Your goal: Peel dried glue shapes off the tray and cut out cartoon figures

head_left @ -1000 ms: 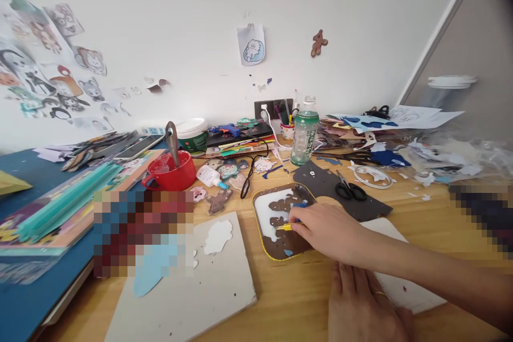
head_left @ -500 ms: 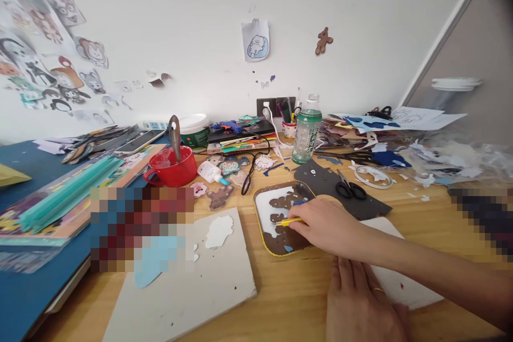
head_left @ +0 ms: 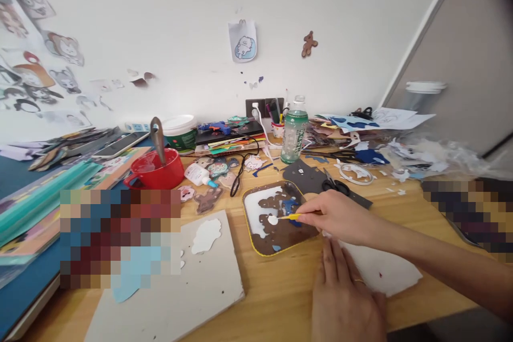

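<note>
My right hand [head_left: 336, 219] reaches in from the right, its fingers closed on yellow tweezers [head_left: 292, 217]. A small white piece [head_left: 273, 220] is at the tweezers' tip, over a brown tray [head_left: 250, 243] with a yellow rim. White material [head_left: 256, 208] and blue scraps [head_left: 289, 206] lie in the tray. My left hand [head_left: 347, 288], with a ring on one finger, rests flat, fingers stretched forward, at the left edge of a white cloth or paper sheet [head_left: 385, 270]. It appears to hold nothing; part of its palm side is hidden.
Left of the tray lies a pale board [head_left: 200, 288] with a white cloud-like cutout [head_left: 207, 235] and a light-blue cutout [head_left: 132, 278]. A red mug [head_left: 160, 171], glue bottle [head_left: 197, 174], plastic bottle [head_left: 295, 131] and black scissors [head_left: 335, 185] stand or lie behind. Paper scraps [head_left: 401, 160] pile up right.
The tweezers now have a white piece at their tip, where earlier the tip was bare. More blue shows in the tray. The whole view has shifted, so things appear further left.
</note>
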A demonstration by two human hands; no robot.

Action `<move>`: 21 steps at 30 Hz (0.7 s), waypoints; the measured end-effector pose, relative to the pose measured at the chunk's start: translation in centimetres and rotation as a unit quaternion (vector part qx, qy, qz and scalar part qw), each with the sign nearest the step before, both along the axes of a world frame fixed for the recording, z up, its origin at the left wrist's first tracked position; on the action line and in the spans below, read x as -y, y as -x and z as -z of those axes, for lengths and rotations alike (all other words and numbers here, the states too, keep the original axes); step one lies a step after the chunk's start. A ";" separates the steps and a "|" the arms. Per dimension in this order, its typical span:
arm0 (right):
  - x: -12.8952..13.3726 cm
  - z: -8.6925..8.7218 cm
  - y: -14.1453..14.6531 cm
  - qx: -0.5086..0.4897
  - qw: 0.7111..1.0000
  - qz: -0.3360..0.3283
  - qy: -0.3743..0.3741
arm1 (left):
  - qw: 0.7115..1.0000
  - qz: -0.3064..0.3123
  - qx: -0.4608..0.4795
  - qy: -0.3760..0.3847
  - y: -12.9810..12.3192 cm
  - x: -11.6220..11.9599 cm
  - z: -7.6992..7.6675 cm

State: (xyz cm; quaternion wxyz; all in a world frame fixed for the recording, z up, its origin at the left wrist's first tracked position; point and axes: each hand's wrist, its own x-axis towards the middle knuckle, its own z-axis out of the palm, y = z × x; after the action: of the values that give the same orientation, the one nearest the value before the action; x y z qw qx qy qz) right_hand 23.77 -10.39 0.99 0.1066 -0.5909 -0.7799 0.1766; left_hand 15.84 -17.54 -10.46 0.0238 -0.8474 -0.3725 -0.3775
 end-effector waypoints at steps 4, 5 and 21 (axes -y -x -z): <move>2.3 -0.9 -4.7 -0.007 0.997 0.071 0.008 | 0.999 -0.006 -0.031 0.015 0.0 0.4 0.0; 3.2 -0.9 -6.1 0.008 0.996 0.085 -0.006 | 0.999 -0.006 -0.032 0.014 0.0 0.5 0.1; 14.4 4.9 -11.2 0.264 0.919 0.046 -0.289 | 0.994 0.014 -0.072 -0.085 0.9 -0.5 -0.5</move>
State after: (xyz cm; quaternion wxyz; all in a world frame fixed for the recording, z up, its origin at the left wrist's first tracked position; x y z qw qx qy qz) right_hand 34.92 -24.79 -3.94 0.0710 -0.5948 -0.7687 -0.2241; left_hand 14.97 -17.08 -9.94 0.1169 -0.8723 -0.3247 -0.3463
